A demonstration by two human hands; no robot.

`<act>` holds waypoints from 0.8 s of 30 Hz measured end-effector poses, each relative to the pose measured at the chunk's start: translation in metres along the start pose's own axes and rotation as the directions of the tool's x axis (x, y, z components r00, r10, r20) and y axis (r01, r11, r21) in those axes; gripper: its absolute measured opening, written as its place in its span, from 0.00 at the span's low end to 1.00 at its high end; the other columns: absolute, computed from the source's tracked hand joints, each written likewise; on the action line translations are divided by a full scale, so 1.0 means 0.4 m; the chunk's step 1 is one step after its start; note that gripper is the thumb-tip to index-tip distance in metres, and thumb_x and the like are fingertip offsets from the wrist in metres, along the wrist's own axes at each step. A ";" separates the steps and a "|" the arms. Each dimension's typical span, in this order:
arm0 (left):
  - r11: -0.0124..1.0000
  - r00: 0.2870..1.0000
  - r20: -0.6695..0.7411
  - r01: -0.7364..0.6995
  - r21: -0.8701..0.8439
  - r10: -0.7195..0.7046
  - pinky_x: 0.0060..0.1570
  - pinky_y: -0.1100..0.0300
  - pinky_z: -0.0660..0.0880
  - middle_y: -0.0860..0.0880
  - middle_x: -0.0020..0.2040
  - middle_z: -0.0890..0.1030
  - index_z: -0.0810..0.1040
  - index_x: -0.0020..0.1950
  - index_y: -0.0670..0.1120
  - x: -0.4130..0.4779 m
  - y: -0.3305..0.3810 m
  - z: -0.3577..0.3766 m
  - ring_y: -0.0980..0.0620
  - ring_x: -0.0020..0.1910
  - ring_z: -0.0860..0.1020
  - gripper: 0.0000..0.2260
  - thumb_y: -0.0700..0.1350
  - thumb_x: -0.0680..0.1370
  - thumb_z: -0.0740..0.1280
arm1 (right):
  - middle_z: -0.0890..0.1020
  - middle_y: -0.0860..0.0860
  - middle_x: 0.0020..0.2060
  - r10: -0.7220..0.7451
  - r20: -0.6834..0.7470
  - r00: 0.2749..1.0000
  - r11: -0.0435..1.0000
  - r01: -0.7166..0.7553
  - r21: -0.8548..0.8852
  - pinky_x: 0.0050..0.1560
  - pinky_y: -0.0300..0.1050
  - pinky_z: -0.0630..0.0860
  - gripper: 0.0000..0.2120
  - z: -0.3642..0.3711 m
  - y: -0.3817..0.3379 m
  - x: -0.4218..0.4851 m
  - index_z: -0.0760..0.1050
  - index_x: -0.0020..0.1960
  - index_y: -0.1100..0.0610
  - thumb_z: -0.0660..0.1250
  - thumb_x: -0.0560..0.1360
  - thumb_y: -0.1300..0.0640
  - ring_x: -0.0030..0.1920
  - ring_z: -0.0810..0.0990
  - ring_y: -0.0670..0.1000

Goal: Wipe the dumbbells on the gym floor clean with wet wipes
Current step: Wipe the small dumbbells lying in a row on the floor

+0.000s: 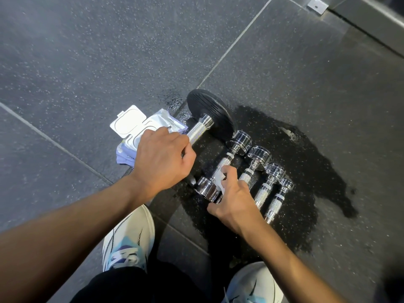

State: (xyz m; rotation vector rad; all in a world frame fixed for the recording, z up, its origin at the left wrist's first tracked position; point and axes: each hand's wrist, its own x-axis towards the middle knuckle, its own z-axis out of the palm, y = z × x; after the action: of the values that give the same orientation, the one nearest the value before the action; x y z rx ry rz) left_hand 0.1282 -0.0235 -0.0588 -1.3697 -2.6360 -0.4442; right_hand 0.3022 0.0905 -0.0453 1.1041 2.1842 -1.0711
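Dark rubber gym floor (87, 51) below me: my left hand (161, 158) grips the handle of the black-plated dumbbell (209, 112), my right hand (231, 200) pinches a wet wipe (219, 179) against a chrome dumbbell (206, 189).

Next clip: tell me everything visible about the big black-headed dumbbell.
The big dumbbell is the largest of the row. Its far head is a black disc with ribbed face, matte like rubber; a flared chrome collar joins it to a knurled metal handle. It lies slanted on the speckled floor, between the wipes pack and a chrome dumbbell. The left hand grips the handle's near part and hides the near end. Contact with that neighbour is unclear.
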 end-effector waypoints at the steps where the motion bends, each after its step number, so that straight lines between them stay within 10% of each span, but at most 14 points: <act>1: 1.000 1.000 0.004 0.001 0.005 -0.001 0.37 0.53 0.56 0.52 0.28 0.64 0.65 0.33 0.49 0.000 0.000 0.001 0.46 0.32 0.64 0.14 0.47 0.79 0.59 | 0.66 0.51 0.66 -0.030 -0.008 1.000 1.000 0.030 0.008 0.51 0.45 0.77 0.41 -0.003 0.002 -0.008 0.49 0.70 0.36 0.74 0.72 0.57 0.51 0.80 0.53; 11: 1.000 1.000 0.013 0.002 0.016 -0.003 0.37 0.53 0.55 0.53 0.30 0.63 0.64 0.33 0.50 0.001 0.003 -0.006 0.47 0.33 0.63 0.14 0.47 0.79 0.59 | 0.63 0.51 0.56 -0.141 0.038 0.989 0.987 0.143 -0.069 0.68 0.52 0.71 0.36 0.025 -0.035 0.020 0.52 0.71 0.37 0.71 0.74 0.51 0.61 0.72 0.58; 20: 1.000 1.000 0.024 0.007 -0.006 -0.007 0.37 0.53 0.56 0.52 0.28 0.63 0.65 0.32 0.48 -0.001 0.002 -0.004 0.46 0.31 0.64 0.15 0.47 0.79 0.57 | 0.72 0.53 0.57 -0.292 -0.015 0.956 0.944 0.286 -0.162 0.42 0.29 0.69 0.24 -0.008 0.010 -0.010 0.62 0.76 0.45 0.61 0.82 0.58 0.46 0.77 0.49; 24: 1.000 0.999 0.040 0.010 -0.008 -0.010 0.37 0.53 0.57 0.52 0.28 0.66 0.68 0.32 0.48 -0.002 0.001 -0.004 0.45 0.31 0.66 0.15 0.47 0.80 0.58 | 0.79 0.54 0.64 -0.446 -0.123 0.887 0.883 0.413 -0.224 0.64 0.43 0.69 0.18 0.021 0.038 -0.002 0.77 0.69 0.56 0.61 0.81 0.64 0.64 0.76 0.56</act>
State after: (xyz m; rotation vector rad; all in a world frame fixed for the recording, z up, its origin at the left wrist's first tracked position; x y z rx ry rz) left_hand 0.1289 -0.0243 -0.0575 -1.3825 -2.6767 -0.4337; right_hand 0.3154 0.0889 -0.0564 0.6551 2.6909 -0.9348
